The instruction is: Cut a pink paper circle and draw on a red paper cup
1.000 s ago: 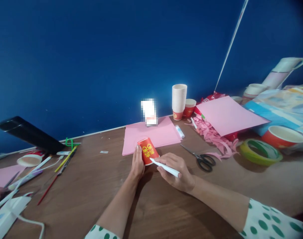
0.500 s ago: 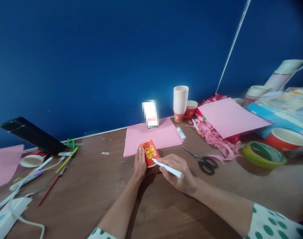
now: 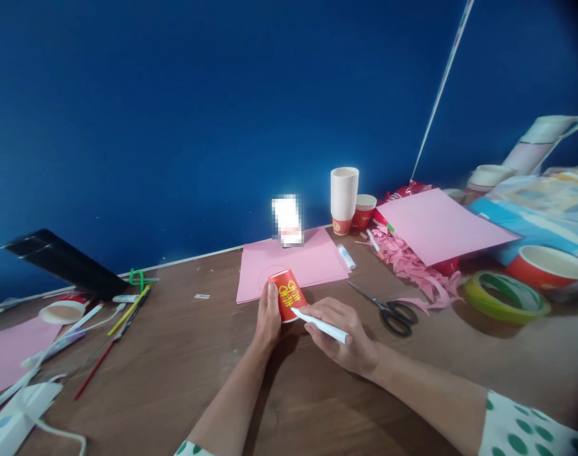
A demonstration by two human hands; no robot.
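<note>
The left hand [image 3: 269, 318] grips a red paper cup [image 3: 284, 286] near the pink paper sheets [image 3: 317, 253], the cup's long axis tilted, far end leaning left; the right hand [image 3: 341, 335] pinches a white marker [image 3: 323, 327], tip leftward at the cup's near end, contact unclear.

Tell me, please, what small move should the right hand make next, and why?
Perhaps the right hand should slide the white marker pen a little along the red paper cup: its tip is at the yellow characters, though contact is unclear, and the left hand holds the cup by its left side.
</note>
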